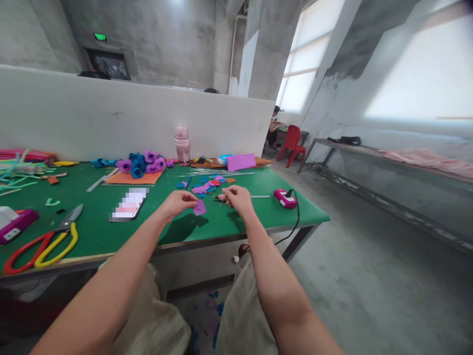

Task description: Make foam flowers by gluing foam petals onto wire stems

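Purple and flat, a small four-cornered piece of thin sheet (pixel 199 207) hangs just above the green-covered tabletop (pixel 305 212), pinched near one edge between the thumb and fingers of my left hand (pixel 179 202). From this end of the link I can't tell paper from felt, but I judge it very light and limp, so an edge pinch suits it: squeezing hard could crease it, and a tug might tear it. I don't expect it to slip much. My right hand (pixel 239 197) has its fingertips drawn together at a small pale-pink item with a dark tip (pixel 220 198); whether they grip it or only touch it, I cannot tell. Beyond the hands lies a loose scatter of flat blue and purple scraps (pixel 202 189), probably just as weightless, and I would lift each by a corner. The thin, pale, straight rod (pixel 260 196) to the right of my right hand looks stiffer, best held at its middle. The magenta box with a black plug and cable (pixel 285 198) seems solid and heavier; I'd take its sides, clear of the cable.
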### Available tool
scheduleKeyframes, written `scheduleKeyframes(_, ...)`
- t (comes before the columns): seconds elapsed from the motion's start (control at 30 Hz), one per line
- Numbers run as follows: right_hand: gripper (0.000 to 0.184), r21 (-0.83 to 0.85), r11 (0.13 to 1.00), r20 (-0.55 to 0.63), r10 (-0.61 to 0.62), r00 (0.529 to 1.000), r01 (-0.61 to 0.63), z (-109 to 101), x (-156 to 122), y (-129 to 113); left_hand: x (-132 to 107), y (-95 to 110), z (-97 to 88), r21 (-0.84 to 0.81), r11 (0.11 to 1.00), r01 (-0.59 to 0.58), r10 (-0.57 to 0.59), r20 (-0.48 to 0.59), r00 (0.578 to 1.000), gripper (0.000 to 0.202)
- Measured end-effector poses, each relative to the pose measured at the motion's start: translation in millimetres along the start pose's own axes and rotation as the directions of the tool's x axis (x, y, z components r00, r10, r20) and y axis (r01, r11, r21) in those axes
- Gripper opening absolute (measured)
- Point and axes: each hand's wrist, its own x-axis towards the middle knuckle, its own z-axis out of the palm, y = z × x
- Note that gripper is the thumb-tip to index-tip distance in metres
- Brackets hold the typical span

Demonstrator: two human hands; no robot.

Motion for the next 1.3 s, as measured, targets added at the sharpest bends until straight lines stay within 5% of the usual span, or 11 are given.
scheduleKeyframes(0.17,0.028,-0.278,0.952,-0.054,0.120,0.991,-0.131,-57.1,9.0,33.4,3.3,-9.1,0.9,0.139,0.985,0.103,-0.132,0.219,0.967,0.023)
scheduleKeyframes(0.4,0.043,-0.359,0.922,0.166,0.219,0.961,-0.148,-46.4,6.7,43.7,13.9,-23.1,15.2,0.216,0.968,0.130,-0.179,0.224,0.958,0.020)
scheduleKeyframes(0.67,0.023,0.056,0.981,0.083,0.182,0.980,-0.187,-38.4,5.8,49.5,12.2,-23.0,12.0,0.205,0.965,0.165,-0.210,0.223,0.952,0.024)
scheduleKeyframes(0.83,0.012,0.421,0.890,0.082,0.156,0.984,-0.176,-43.7,-6.6,37.5,12.6,-22.4,8.9,0.177,0.966,0.189,-0.228,0.236,0.945,0.022)
scheduleKeyframes(0.93,0.016,0.650,0.731,0.196,0.105,0.975,-0.209,-44.5,-15.9,23.1,14.7,-24.3,9.7,0.162,0.966,0.199,-0.235,0.241,0.942,0.022)
scheduleKeyframes(1.07,0.029,0.872,0.185,0.475,-0.089,0.875,-0.454,-37.4,-24.3,7.0,17.3,-27.6,10.3,0.147,0.966,0.215,-0.244,0.225,0.943,0.025)
scheduleKeyframes(1.13,0.029,0.858,0.103,0.513,-0.112,0.851,-0.504,-34.8,-26.4,2.8,18.3,-29.3,10.2,0.156,0.964,0.213,-0.245,0.226,0.943,0.028)
scheduleKeyframes(1.2,0.027,0.862,0.145,0.501,-0.101,0.859,-0.486,-35.6,-28.2,0.3,19.1,-30.7,10.3,0.171,0.965,0.201,-0.236,0.219,0.947,0.031)
scheduleKeyframes(1.3,0.021,0.836,0.424,0.421,-0.087,0.903,-0.349,-41.5,-32.5,-3.3,19.7,-32.1,11.0,0.192,0.967,0.165,-0.197,0.162,0.967,0.027)
